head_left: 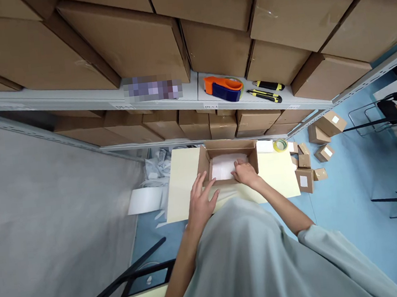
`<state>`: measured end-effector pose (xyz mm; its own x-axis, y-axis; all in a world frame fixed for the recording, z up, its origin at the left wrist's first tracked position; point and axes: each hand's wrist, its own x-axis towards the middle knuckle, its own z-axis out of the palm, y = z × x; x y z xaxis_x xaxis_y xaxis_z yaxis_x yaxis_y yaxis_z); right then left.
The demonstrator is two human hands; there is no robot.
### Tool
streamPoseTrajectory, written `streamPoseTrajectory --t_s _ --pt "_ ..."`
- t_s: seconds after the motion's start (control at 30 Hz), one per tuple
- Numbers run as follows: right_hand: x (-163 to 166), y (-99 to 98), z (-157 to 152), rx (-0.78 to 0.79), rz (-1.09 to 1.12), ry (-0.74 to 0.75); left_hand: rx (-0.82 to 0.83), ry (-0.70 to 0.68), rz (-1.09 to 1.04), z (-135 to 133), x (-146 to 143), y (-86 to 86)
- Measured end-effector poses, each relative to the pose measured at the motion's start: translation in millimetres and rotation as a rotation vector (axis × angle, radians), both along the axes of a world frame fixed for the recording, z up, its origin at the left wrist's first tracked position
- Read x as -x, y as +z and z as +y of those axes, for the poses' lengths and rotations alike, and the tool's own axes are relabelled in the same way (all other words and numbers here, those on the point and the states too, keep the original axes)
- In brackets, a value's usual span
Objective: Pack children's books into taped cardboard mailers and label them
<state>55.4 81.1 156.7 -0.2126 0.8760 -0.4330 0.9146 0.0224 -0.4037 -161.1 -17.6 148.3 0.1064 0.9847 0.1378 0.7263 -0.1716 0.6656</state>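
1. An open cardboard box (pixel 228 157) sits on a pale yellow table (pixel 183 188), its flaps folded out, toward the table's far edge.
2. White packing material (pixel 223 167) lies inside the box, filling its floor.
3. The left hand (pixel 200 202) rests flat on the near left flap of the box, fingers spread wide, gripping nothing.
4. The right hand (pixel 245 172) reaches over the near right wall into the box, fingers curled loosely on the white material; whether it pinches it I cannot tell.
5. A roll of yellow tape (pixel 280 145) lies at the table's far right corner, beside a small white packet (pixel 264 146).
6. Small sealed cartons (pixel 306 175) lie scattered on the blue floor to the right.
7. On the far shelf (pixel 193 94) stand an orange tape dispenser (pixel 223 88) and two yellow utility knives (pixel 265 92), between large brown boxes.
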Motion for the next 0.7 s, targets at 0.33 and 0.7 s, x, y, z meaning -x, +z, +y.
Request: streamPoseTrajectory --t_s 0.33,0.7 --pt "-96.7 13.5 -55.3 -0.411 0.293 -0.556 0.052 0.425 -0.143 20.2 8.7 9.8" --pt "-100.1 9.0 51.6 -0.398 0.308 -0.487 0.124 0.446 -0.044 23.7 0.4 5.4"
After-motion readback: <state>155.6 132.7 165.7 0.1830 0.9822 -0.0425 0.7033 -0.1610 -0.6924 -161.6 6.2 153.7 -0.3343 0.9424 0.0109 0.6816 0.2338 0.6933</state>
